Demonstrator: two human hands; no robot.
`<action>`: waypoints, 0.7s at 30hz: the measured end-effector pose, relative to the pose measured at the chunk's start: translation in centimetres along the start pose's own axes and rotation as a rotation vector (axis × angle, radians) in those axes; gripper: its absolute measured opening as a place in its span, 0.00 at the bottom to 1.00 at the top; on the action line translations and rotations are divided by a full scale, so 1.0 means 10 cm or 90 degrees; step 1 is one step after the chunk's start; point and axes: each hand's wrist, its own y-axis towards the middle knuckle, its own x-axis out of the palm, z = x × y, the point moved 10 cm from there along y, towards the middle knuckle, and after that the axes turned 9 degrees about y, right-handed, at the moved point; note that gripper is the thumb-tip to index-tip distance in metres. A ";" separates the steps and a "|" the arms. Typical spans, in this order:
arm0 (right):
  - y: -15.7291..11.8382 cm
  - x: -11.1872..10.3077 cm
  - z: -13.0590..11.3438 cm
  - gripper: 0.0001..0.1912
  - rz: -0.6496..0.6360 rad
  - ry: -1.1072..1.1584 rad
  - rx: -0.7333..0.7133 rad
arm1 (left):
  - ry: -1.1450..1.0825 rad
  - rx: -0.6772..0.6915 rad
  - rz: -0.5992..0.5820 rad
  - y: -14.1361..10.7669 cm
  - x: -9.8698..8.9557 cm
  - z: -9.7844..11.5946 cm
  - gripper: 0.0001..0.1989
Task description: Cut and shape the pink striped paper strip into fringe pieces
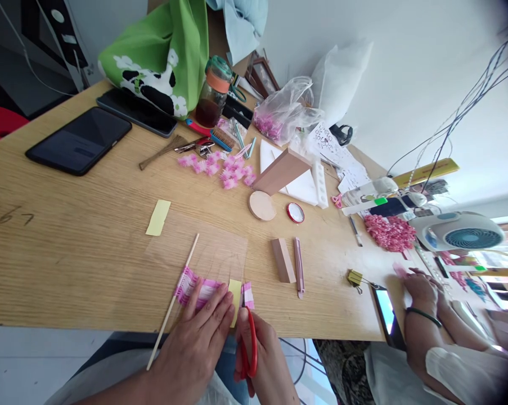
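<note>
My left hand (194, 349) lies flat with fingers spread, pressing a pink-and-white striped strip (187, 286) onto the table near its front edge. A thin wooden stick (172, 306) runs along the strip's left end and sticks out past the table edge. Beside my left fingertips, a yellow paper piece (235, 291) crosses the strip. My right hand (268, 357) grips red-handled scissors (252, 346). Their blades point away from me, between the yellow piece and the strip's right end (248, 295); my fingers partly hide the handles. Beyond the strip lies a clear sheet (220, 244).
Another yellow piece (158, 217), a wooden block (283, 260), a round wooden disc (262, 206) and a tape roll (295, 212) lie farther out. Phones (80, 140), a jar (214, 93) and pink flowers (234, 170) stand behind. At right, another person's hands (422, 289) rest on the table.
</note>
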 end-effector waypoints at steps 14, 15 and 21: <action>0.02 0.01 0.04 0.32 -0.005 0.042 0.025 | -0.006 0.005 0.001 0.01 -0.02 0.00 0.17; 0.02 0.01 0.04 0.32 -0.005 0.043 0.026 | -0.006 0.004 -0.002 0.01 -0.02 0.00 0.18; 0.02 0.00 0.05 0.31 0.003 0.045 0.023 | 0.006 0.010 -0.017 0.01 -0.01 0.01 0.18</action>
